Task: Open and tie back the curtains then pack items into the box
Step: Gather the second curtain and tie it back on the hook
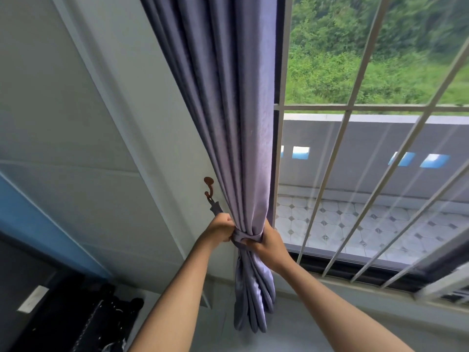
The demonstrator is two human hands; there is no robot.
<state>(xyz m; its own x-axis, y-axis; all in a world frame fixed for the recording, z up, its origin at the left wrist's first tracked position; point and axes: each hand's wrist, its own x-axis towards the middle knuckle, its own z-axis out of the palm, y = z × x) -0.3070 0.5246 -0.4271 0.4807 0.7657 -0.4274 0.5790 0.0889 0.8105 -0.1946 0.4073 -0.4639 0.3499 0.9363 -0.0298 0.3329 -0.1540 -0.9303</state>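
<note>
Both hands, left hand (220, 228) and right hand (269, 240), grip the tie-back (245, 237) around the gathered curtain (238, 138) at six o'clock; next, I'd judge, cinching it toward the hook (208, 187) at ten o'clock.

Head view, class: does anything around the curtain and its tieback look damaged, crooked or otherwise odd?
Nothing stands out. The purple curtain is gathered neatly, the tieback wraps it, held by the left hand and right hand, and runs to the wall hook.
</note>
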